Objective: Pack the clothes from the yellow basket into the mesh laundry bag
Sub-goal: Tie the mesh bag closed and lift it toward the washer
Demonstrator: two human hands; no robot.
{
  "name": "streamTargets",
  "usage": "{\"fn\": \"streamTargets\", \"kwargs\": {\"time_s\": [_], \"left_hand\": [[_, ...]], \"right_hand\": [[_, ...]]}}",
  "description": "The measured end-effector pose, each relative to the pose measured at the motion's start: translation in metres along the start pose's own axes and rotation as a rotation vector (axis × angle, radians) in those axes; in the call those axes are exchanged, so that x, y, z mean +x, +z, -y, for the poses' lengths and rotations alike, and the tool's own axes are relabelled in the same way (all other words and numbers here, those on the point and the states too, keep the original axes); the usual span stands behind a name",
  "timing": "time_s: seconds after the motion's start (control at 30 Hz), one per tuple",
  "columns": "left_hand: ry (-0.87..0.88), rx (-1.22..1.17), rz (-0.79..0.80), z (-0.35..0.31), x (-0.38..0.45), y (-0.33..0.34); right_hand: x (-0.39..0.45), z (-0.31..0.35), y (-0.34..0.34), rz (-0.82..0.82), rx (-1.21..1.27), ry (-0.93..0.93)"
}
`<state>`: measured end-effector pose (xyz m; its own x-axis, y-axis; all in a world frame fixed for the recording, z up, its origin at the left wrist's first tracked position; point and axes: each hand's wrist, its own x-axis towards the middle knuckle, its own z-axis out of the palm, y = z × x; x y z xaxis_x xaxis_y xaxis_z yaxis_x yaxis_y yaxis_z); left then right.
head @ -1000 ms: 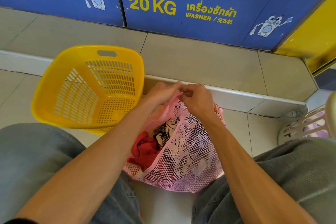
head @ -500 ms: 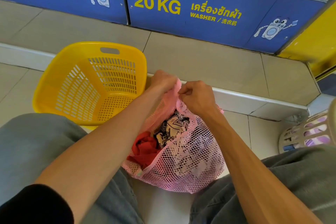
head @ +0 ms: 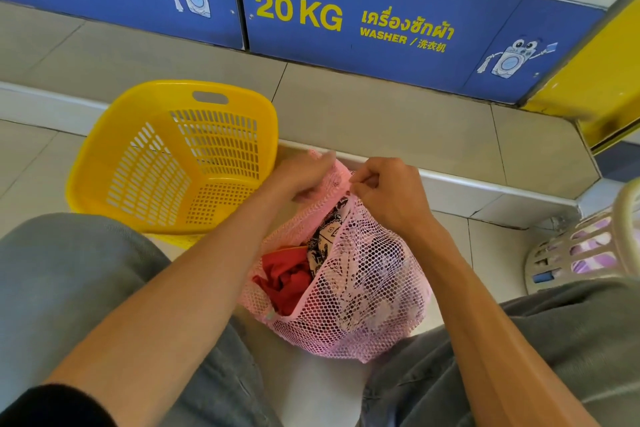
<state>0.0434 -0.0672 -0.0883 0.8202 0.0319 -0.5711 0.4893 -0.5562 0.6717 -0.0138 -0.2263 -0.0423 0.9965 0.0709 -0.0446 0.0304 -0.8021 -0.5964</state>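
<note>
Pinching the top edge of one pink mesh bag [head: 360,281], the left hand [head: 300,177] and right hand [head: 388,194] sit close together, fingers curled on the fabric. Inside the bag lie two visible clothes: one red garment [head: 284,279] and one black-and-white patterned garment [head: 323,239]. Left of the bag stands one yellow basket [head: 104,163]; to its right, one pale basket [head: 588,246].

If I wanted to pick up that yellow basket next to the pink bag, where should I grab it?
Probably by the oval handle slot in the far rim of the yellow basket. The basket tilts with its mouth facing up and toward the person, so come from above and hook fingers through the slot; the grip wraps the rim.
</note>
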Motion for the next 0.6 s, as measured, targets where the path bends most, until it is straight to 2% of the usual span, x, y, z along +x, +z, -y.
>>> {"fn": "streamTargets", "kwargs": {"time_s": [0.07,0.1,0.13,0.3,0.4,0.5,0.6], "left_hand": [[-0.079,-0.104,0.302,0.009,-0.015,0.001],[-0.043,-0.159,0.372,0.014,-0.018,0.003],[0.004,-0.206,0.376,0.017,-0.019,0.005],[0.175,-0.271,0.013,0.017,-0.012,0.003],[0.227,-0.245,-0.176,0.009,-0.004,-0.003],[0.236,-0.178,-0.269,0.005,-0.004,-0.001],[0.278,-0.135,-0.280,0.009,-0.015,-0.001]], "right_hand": [[-0.003,-0.001,0.006,-0.017,0.018,-0.003],[-0.005,-0.001,0.009,-0.009,0.024,-0.006],[-0.007,0.001,0.011,0.011,0.019,-0.008],[-0.021,0.015,0.021,0.123,-0.123,-0.051],[-0.037,0.031,0.028,0.266,-0.143,-0.127],[-0.059,0.041,0.033,0.475,-0.121,-0.186],[-0.065,0.039,0.026,0.510,-0.062,-0.167]]}}
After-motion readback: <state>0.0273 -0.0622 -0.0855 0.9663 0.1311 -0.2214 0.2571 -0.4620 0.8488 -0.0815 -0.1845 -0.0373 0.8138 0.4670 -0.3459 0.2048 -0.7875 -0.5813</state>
